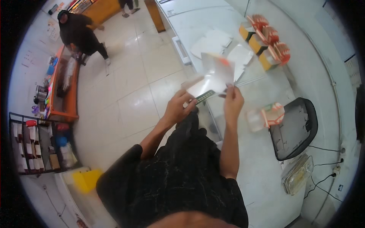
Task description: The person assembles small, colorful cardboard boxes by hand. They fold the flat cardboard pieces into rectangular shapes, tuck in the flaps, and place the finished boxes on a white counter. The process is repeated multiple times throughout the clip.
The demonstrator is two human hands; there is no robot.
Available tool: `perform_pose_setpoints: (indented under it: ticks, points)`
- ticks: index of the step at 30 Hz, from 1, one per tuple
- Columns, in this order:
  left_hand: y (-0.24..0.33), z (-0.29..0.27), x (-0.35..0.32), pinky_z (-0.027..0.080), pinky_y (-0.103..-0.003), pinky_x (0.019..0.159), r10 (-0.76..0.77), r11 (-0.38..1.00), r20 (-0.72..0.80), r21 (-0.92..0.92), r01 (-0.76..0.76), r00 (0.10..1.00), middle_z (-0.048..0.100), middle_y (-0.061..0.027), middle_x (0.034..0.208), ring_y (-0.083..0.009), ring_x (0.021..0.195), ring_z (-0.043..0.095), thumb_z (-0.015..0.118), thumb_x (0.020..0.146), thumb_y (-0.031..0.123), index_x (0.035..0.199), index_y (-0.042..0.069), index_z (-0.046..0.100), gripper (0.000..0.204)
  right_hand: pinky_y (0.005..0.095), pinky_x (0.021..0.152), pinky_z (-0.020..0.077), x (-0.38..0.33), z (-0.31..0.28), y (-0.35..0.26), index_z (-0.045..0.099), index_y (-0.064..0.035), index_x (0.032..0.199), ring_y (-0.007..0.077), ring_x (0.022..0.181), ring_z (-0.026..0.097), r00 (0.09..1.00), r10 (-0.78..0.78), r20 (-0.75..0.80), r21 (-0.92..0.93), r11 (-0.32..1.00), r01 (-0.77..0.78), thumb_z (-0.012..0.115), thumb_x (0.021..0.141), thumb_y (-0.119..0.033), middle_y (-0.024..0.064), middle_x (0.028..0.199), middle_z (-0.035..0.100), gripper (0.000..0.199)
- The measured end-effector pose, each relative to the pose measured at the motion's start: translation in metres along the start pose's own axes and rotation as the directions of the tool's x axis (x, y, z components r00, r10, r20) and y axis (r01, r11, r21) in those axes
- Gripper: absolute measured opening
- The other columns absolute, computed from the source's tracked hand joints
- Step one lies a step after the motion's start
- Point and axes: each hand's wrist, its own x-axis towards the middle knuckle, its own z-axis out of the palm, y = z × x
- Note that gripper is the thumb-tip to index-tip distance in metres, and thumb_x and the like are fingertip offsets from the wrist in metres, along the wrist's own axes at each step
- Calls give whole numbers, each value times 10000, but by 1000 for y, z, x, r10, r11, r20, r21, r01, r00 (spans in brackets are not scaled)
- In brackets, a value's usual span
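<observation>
A thin white card box blank (218, 72), partly folded and shiny inside, is held up in front of me over the counter's left edge. My left hand (177, 107) grips its near left side, fingers closed beside a green patterned strip. At the near right corner, my right hand (233, 100) pinches the card between thumb and fingers. More flat white blanks (209, 42) lie on the white surface just beyond. A small red-and-white striped paper box (273, 114) stands to the right of my right hand, next to a blurred pale piece.
Several yellow and red-striped boxes (268, 41) line the counter by the wall. A black-rimmed grey case (294, 129) and plastic-wrapped flat packs (297, 174) lie at right, near cables. Across the tiled floor (133, 83), a person (80, 36) in dark clothes stands by an orange table (62, 91).
</observation>
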Motion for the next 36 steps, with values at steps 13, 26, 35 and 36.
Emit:
perform_pose_setpoints:
  ticks: [13,26,35,36]
  points:
    - [14,19,11,525,-368,759,-127,990,182,77,114,975,653,-74,1040,-255,929,654,660,869,216,1099,122,662,249,358,671,531,-39,14,5,662,23,976,283,769,687,978,-154,141,-393,898,198,612,878,-64,169,874,690,140]
    - [23,28,2,533,-378,748,-98,994,210,58,87,973,660,-141,1012,-279,869,666,673,887,258,1149,41,620,344,343,619,561,-44,14,0,624,53,910,286,732,674,973,-187,132,-371,901,224,629,857,-22,173,905,641,92]
    - [1,30,6,515,-321,740,-212,908,106,-347,236,972,717,-138,903,-126,817,638,678,891,131,1002,-33,694,198,327,637,518,-41,8,7,650,19,905,258,776,654,990,-73,122,-206,974,97,640,868,-44,143,886,664,73]
    - [1,31,5,514,-319,751,-224,900,107,-358,247,969,718,-139,914,-125,823,638,676,892,135,1006,-31,697,202,325,641,518,-42,8,5,653,15,907,254,788,651,984,-108,139,-218,966,137,637,873,-48,139,892,665,73]
